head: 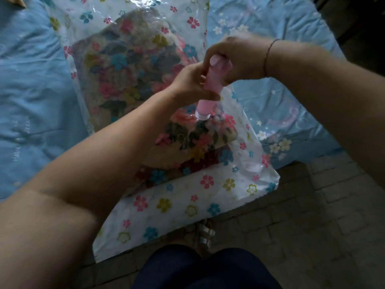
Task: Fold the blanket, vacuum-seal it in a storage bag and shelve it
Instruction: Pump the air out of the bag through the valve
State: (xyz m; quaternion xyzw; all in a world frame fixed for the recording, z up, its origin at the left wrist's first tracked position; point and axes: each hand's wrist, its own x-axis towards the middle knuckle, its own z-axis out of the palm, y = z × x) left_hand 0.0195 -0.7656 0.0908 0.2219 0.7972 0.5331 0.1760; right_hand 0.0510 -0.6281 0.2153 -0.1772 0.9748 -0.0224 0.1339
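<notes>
Dim, soft-focus – faint glare on storage bag (133,76)

The storage bag (187,201) lies on the bed (31,90), running from far to near, and its near end hangs past the bed's edge over the floor (312,226). The blanket (129,80) sits inside the bag, in its middle stretch. A pump (206,105) stands tilted on the bag's near right part, its lower end touching the bag above the blanket. The left grip (187,84) holds the pump's middle from the left. The right grip (239,59) holds its upper end from the right. A foot (205,232) rests on the floor beneath the overhanging end.
</notes>
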